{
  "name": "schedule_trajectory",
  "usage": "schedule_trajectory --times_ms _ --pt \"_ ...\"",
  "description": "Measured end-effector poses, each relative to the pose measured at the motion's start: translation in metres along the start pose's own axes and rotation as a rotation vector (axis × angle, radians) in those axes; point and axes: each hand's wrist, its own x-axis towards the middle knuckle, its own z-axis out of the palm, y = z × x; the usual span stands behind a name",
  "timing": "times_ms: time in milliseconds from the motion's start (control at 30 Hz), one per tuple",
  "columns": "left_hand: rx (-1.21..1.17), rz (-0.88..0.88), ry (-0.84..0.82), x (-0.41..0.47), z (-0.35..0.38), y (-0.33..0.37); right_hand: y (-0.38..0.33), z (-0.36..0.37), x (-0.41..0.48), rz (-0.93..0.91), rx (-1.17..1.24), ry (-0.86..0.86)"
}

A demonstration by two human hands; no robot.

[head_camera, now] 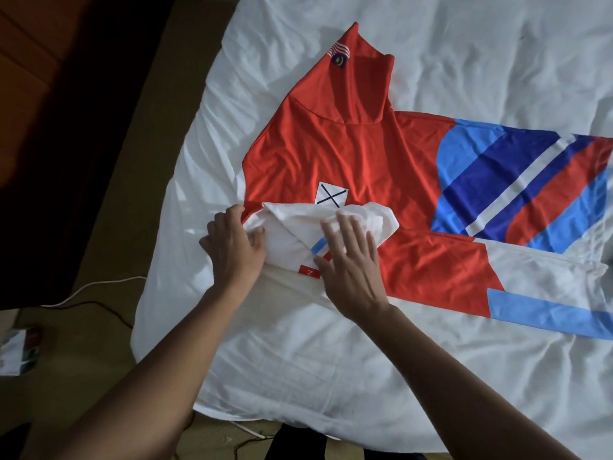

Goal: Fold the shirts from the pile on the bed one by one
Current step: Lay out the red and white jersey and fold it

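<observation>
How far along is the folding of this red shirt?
Early. Done: the red shirt lies spread on the bed. In hand: the left hand grips its white section while the right hand presses it flat. Left: both sleeves lie stretched out and the body is unfolded. No pile or folded shirts are in view.

Red shirt (348, 154) spread on white bed (464, 44), left hand (234, 245) gripping white flap (288, 227) at shirt's near left edge, right hand (353, 270) pressing flat on that flap, blue striped panel (517, 180) at shirt's right, white cable (87, 287) on floor left of shirt
</observation>
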Motion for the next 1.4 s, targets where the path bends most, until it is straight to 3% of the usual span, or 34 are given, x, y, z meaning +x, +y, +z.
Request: schedule_trajectory --times_ms 200,400,500,633,733,833,900,967,1033,1167,1400 --pt "-0.005 -0.101 -0.055 -0.031 -0.020 -0.045 0.028 0.019 0.000 -0.076 -0.133 -0.124" --pt "-0.168 0.019 -0.051 -0.022 -0.050 -0.051 0.029 0.024 0.001 -0.091 -0.150 -0.114" --pt "-0.113 0.108 0.017 -0.011 -0.055 -0.055 0.030 0.022 0.000 -0.108 -0.144 -0.117" --pt "0.046 0.085 -0.079 -0.008 -0.045 -0.061 0.035 0.015 0.000 -0.140 -0.173 -0.157" --pt "0.064 0.011 0.013 -0.013 -0.042 -0.042 0.037 0.007 0.000 -0.137 -0.124 -0.152" --pt "-0.009 0.177 0.139 -0.026 -0.034 0.004 0.036 -0.005 -0.003 -0.109 -0.021 -0.101" --pt "-0.026 0.398 0.080 -0.034 -0.015 0.036 0.037 -0.008 -0.003 -0.089 -0.006 -0.080" --pt "0.083 0.527 -0.081 -0.039 0.012 0.051 0.047 -0.008 -0.001 -0.064 -0.067 -0.070" --pt "0.211 0.491 -0.187 -0.032 0.032 0.043 0.069 -0.008 0.003 -0.007 -0.146 -0.067" --pt "0.375 0.424 -0.239 -0.024 0.043 0.020 0.110 -0.017 0.002 0.049 -0.229 -0.075" --pt "0.364 0.406 -0.120 -0.022 0.044 0.092 0.163 -0.057 -0.001 0.059 -0.216 0.020"
